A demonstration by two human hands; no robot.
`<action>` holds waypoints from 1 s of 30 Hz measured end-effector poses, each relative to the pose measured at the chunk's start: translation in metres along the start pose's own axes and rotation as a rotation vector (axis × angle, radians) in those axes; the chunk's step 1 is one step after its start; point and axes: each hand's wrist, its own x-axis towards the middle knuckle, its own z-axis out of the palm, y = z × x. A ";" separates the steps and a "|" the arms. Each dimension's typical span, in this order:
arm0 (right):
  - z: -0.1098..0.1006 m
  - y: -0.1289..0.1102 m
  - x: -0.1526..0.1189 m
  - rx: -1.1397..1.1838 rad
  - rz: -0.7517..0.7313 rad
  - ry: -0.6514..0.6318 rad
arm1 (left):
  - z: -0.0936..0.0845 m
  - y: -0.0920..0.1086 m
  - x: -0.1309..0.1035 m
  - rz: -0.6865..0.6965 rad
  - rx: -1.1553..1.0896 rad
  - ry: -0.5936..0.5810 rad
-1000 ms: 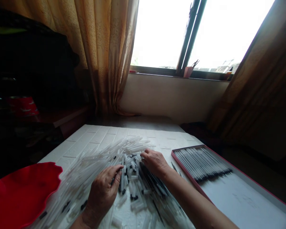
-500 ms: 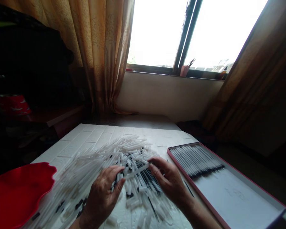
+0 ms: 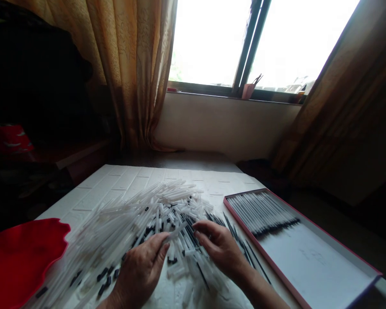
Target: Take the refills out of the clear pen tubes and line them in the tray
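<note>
While a clear tube (image 3: 177, 231) is pinched between the thumb and forefinger of the left hand (image 3: 144, 264), its free end is left pointing forward and to the right, toward the fingertips of the right hand (image 3: 218, 246). The tube's long axis is set slantwise across the gap between the two hands; its near end is covered by the left fingers, and its far end is seen just short of the right thumb and forefinger, apparently apart from them. The right hand is curled, with thumb and forefinger brought close together, but whether anything thin is gripped there cannot be told.

Below and between the hands, a bundle of dark sticks (image 3: 189, 235) is laid with its tips pointing away, and short clear pieces (image 3: 175, 271) are scattered nearer the body. To the left, a broad heap of long clear tubes (image 3: 106, 234) is spread over the white surface (image 3: 125, 182), with black caps (image 3: 102, 274) strewn just beside the left hand. Beyond the right hand, a shallow tray (image 3: 289, 266) is placed, its far part filled by a row of black-ended tubes (image 3: 260, 210) laid side by side. At the far left, a red bowl (image 3: 22, 262) is partly seen.
</note>
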 end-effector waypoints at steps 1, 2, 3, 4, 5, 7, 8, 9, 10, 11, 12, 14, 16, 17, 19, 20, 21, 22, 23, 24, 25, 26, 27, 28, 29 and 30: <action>-0.001 -0.002 0.001 -0.183 -0.015 -0.039 | 0.000 -0.002 0.000 -0.017 0.007 0.003; 0.000 -0.004 0.002 -0.372 -0.011 -0.100 | -0.001 -0.003 0.000 -0.033 0.014 0.004; 0.001 -0.008 0.003 -0.541 0.009 -0.164 | -0.001 -0.003 0.000 -0.046 0.018 0.002; 0.002 -0.013 0.005 -0.677 0.038 -0.219 | -0.001 -0.004 0.000 -0.057 0.019 -0.001; 0.004 -0.018 0.008 -0.777 0.070 -0.258 | -0.002 -0.003 0.000 -0.066 0.019 -0.006; 0.010 -0.027 0.013 -0.875 0.120 -0.291 | -0.003 -0.003 0.001 -0.080 0.015 -0.020; 0.012 -0.030 0.017 -0.896 0.139 -0.298 | -0.003 -0.002 0.001 -0.084 0.013 -0.026; 0.014 -0.032 0.020 -0.922 0.158 -0.309 | -0.004 -0.002 0.001 -0.087 0.011 -0.032; 0.016 -0.034 0.023 -0.944 0.176 -0.320 | -0.004 -0.002 0.001 -0.090 0.009 -0.037; 0.018 -0.034 0.026 -0.962 0.191 -0.329 | -0.004 -0.002 0.002 -0.091 0.007 -0.041; 0.019 -0.034 0.028 -0.973 0.202 -0.335 | -0.004 -0.002 0.002 -0.092 0.005 -0.044; 0.019 -0.033 0.031 -0.977 0.217 -0.337 | -0.004 -0.002 0.001 -0.094 0.001 -0.053; 0.015 -0.031 0.032 -0.957 0.225 -0.325 | -0.003 -0.002 0.001 -0.093 -0.005 -0.058; 0.012 -0.031 0.031 -0.939 0.226 -0.313 | -0.003 -0.003 0.001 -0.093 -0.009 -0.059; 0.003 -0.028 0.027 -0.885 0.219 -0.283 | -0.002 -0.003 0.000 -0.094 -0.016 -0.055; -0.001 -0.026 0.025 -0.851 0.211 -0.268 | -0.001 -0.003 -0.001 -0.095 -0.020 -0.052; -0.006 -0.024 0.022 -0.824 0.201 -0.256 | 0.000 -0.004 -0.002 -0.096 -0.022 -0.046; -0.011 -0.020 0.019 -0.777 0.189 -0.243 | 0.001 -0.004 -0.003 -0.097 -0.022 -0.038; -0.016 -0.016 0.016 -0.692 0.175 -0.221 | 0.002 -0.004 -0.003 -0.097 -0.021 -0.029; -0.020 -0.012 0.014 -0.571 0.162 -0.194 | 0.002 -0.005 -0.004 -0.098 -0.020 -0.020; -0.023 -0.008 0.011 -0.396 0.150 -0.162 | 0.003 -0.005 -0.005 -0.101 -0.022 -0.011; -0.026 -0.004 0.009 -0.210 0.142 -0.132 | 0.004 -0.006 -0.005 -0.104 -0.027 -0.002; -0.028 -0.002 0.008 -0.025 0.134 -0.109 | 0.004 -0.006 -0.005 -0.107 -0.036 0.008; -0.030 0.000 0.007 0.131 0.121 -0.088 | 0.004 -0.006 -0.005 -0.111 -0.046 0.017; -0.031 0.000 0.005 0.240 0.101 -0.072 | 0.003 -0.006 -0.004 -0.113 -0.056 0.028; -0.032 -0.001 0.004 0.321 0.069 -0.046 | 0.003 -0.007 -0.004 -0.111 -0.065 0.040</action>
